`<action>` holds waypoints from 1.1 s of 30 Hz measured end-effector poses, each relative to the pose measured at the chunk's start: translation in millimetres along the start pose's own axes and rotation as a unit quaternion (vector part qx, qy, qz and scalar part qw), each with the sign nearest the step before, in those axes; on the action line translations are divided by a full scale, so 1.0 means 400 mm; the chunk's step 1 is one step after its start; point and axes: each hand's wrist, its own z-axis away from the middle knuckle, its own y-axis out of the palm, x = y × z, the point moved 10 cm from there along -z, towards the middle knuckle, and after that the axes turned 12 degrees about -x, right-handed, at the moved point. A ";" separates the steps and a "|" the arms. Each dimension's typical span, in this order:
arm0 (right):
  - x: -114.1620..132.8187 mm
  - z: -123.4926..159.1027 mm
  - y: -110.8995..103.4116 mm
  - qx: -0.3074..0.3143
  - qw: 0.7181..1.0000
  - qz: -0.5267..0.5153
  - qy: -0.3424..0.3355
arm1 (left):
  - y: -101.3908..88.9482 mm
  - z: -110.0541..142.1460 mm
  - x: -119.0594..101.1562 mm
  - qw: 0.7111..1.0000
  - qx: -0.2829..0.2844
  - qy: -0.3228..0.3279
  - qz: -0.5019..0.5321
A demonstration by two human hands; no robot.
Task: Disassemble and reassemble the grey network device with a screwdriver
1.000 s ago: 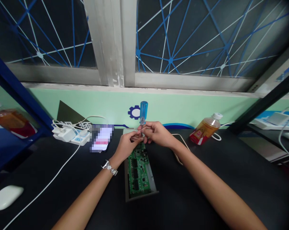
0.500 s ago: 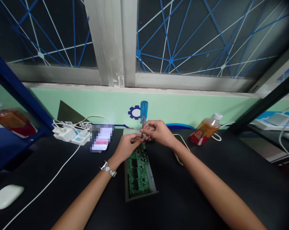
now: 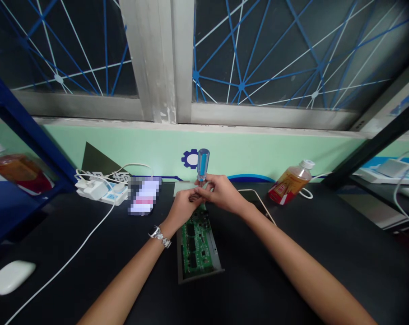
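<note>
- The screwdriver (image 3: 203, 163) stands nearly upright over the far part of the circuit board (image 3: 196, 248), its blue handle on top; its tip is hidden by the hands.
- The right hand (image 3: 223, 194) has its fingers pinched around the screwdriver just below the handle.
- The left hand (image 3: 182, 207) meets it there, fingers curled in against the right ones; whether they grip anything cannot be told.
- The green board lies in a shallow metal casing (image 3: 215, 249), which rests on the black table (image 3: 258, 280) with its long sides running away from the person.
- A silver band (image 3: 160, 236) circles the left wrist.
- Left of the hands lie a phone (image 3: 144, 195), its screen blurred out, and a white power strip (image 3: 106, 195).
- On the right a bottle (image 3: 290, 183) leans near the green wall (image 3: 255, 153).
- Above the wall are windows (image 3: 275, 49) crossed by blue and white lines.
</note>
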 end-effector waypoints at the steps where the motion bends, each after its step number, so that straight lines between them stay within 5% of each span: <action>1: -0.001 -0.002 -0.009 -0.014 1.000 0.017 -0.011 | 0.000 0.001 -0.001 1.000 0.004 -0.006 0.008; 7: -0.012 0.005 -0.013 0.000 0.999 -0.043 -0.012 | -0.018 0.015 -0.017 0.999 0.030 -0.027 0.032; 12: -0.023 0.031 -0.048 -0.051 0.988 -0.141 0.019 | -0.079 0.036 -0.021 0.999 -0.002 0.006 -0.035; 18: -0.063 0.113 -0.077 -0.150 0.930 -0.328 0.074 | -0.133 0.093 -0.030 0.993 0.010 0.032 -0.113; 26: -0.146 0.224 -0.059 -0.227 0.863 -0.424 0.153 | -0.100 0.136 -0.058 0.991 0.043 0.046 -0.118; 33: -0.147 0.238 -0.039 -0.226 0.845 -0.453 0.173 | -0.091 0.144 -0.065 0.993 0.027 0.060 -0.101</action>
